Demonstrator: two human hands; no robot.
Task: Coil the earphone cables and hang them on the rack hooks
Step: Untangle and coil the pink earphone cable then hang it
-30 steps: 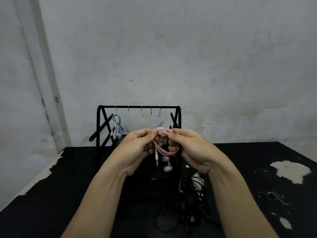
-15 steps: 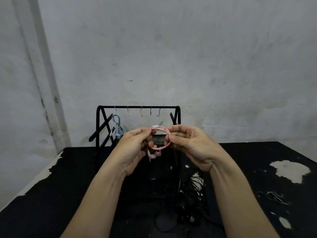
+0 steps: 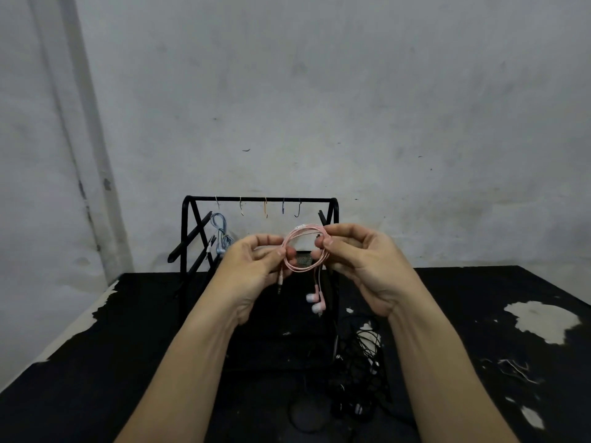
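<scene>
A pink earphone cable is wound into a round coil, held up in front of the black rack. My left hand pinches the coil's left side, and my right hand pinches its right side. The plug hangs below my left fingers, and two pink earbuds dangle under the coil. A blue coiled earphone hangs on the rack's leftmost hook. Several small hooks along the top bar carry nothing.
A tangle of black earphone cables lies on the black table right of the rack's base. Thin light wires lie at the right. Paint is chipped in patches. A grey wall stands close behind the rack.
The pink cable went from a loose bunch to a round coil. Both hands rose slightly and spread apart, and the earbuds now hang free below the coil.
</scene>
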